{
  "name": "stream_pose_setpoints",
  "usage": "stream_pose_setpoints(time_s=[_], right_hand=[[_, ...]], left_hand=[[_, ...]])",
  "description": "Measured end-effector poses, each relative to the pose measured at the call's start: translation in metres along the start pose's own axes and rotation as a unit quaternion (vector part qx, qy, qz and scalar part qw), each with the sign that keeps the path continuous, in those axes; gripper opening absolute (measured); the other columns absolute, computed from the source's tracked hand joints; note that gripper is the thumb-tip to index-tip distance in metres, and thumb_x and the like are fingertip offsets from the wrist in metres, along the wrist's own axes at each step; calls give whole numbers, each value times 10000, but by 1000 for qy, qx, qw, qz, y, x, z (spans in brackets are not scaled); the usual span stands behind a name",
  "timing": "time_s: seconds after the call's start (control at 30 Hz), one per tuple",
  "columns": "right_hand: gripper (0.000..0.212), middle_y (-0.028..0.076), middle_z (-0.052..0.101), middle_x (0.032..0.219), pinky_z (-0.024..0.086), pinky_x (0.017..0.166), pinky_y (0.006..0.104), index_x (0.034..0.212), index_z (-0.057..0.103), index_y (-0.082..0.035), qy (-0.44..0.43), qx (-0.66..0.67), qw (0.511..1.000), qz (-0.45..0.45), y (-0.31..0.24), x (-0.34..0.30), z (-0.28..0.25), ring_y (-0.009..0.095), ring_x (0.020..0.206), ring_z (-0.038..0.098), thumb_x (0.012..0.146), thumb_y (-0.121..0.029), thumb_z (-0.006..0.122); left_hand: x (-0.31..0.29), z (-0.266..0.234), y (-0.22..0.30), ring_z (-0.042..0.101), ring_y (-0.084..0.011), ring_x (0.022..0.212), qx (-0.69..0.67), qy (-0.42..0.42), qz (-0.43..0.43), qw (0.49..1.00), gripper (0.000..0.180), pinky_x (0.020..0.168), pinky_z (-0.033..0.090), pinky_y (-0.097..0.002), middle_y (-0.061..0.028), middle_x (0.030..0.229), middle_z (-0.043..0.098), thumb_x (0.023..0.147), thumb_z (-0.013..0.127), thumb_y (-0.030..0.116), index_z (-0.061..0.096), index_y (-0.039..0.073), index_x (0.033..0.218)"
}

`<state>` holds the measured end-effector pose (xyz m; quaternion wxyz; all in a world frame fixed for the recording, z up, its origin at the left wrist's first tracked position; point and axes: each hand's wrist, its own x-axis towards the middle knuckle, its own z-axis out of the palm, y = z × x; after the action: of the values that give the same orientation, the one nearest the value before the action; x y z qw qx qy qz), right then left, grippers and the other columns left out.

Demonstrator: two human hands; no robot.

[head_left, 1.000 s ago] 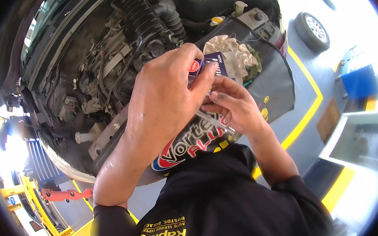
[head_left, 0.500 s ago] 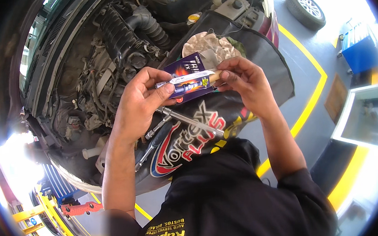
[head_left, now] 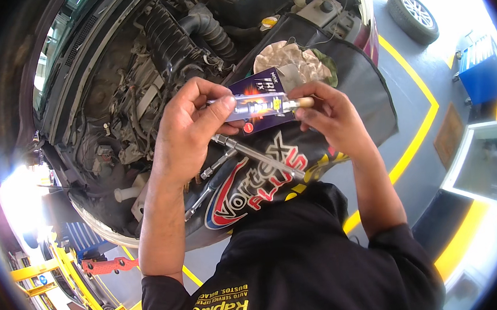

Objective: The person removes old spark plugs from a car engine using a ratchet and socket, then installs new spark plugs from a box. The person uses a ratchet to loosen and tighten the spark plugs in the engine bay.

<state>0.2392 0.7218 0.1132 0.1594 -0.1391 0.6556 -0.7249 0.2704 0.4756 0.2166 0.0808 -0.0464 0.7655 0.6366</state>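
Observation:
My left hand (head_left: pixel 194 121) is closed around a small narrow spark plug carton (head_left: pixel 252 107), purple and white with a plug pictured on it. From the carton's right end sticks a spark plug (head_left: pixel 291 103), its tip covered by a tan sleeve (head_left: pixel 304 102). My right hand (head_left: pixel 329 117) pinches this sleeved end between thumb and fingers. Behind the carton is a larger purple box (head_left: pixel 252 127) with a grey flap; I cannot tell whether a finger touches it. Just below lies a long chrome extension bar (head_left: pixel 266 156), beside a second socket tool (head_left: pixel 217 166).
A black fender cover (head_left: pixel 359 89) drapes over the car's front edge. Crumpled brown paper (head_left: pixel 287 60) lies on it. Beyond is the open engine bay with a ribbed intake hose (head_left: pixel 211 34). On the right floor are a wheel (head_left: pixel 413 17) and a blue tool cabinet (head_left: pixel 481 72).
More of the sleeved spark plug now shows outside the carton's right end, and its metal part is visible. The carton has turned slightly. The whole view has shifted a little.

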Motion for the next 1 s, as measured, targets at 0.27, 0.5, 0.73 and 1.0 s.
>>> stream_pose_setpoints(time_s=[0.27, 0.5, 0.73, 1.0], right_hand=[[236, 59, 579, 938, 391, 586, 218, 1092, 514, -39, 150, 66, 985, 54, -6, -8, -32, 96, 710, 503, 857, -42, 490], [232, 37, 544, 913, 374, 579, 219, 1106, 515, -43, 165, 79, 983, 11, -14, -9, -43, 85, 709, 483, 879, -91, 501], [287, 20, 556, 920, 361, 598, 210, 1143, 536, -18, 156, 49, 986, 30, -6, -3, -36, 60, 714, 467, 890, -127, 614], [418, 43, 663, 1081, 461, 748, 278, 1168, 638, -61, 230, -280, 928, -83, -12, 15, -15, 139, 855, 591, 792, -153, 796]], left_hand=[[45, 8, -9, 630, -156, 1002, 66, -40, 7, 997, 297, 830, 548, -299, -116, 1104, 645, 892, 689, 164, 574, 8, 1116], [83, 40, 9, 655, -198, 983, 273, -36, 202, 940, 424, 866, 514, -319, -148, 1031, 671, 829, 749, 169, 562, 47, 1190], [135, 72, 12, 672, -362, 1006, 330, -105, 169, 923, 379, 905, 518, -392, -239, 1046, 691, 827, 681, 266, 654, -40, 1049], [108, 51, -20, 682, -151, 782, 50, -112, -11, 992, 365, 706, 548, -265, -141, 912, 673, 881, 731, 192, 544, -69, 1056]])
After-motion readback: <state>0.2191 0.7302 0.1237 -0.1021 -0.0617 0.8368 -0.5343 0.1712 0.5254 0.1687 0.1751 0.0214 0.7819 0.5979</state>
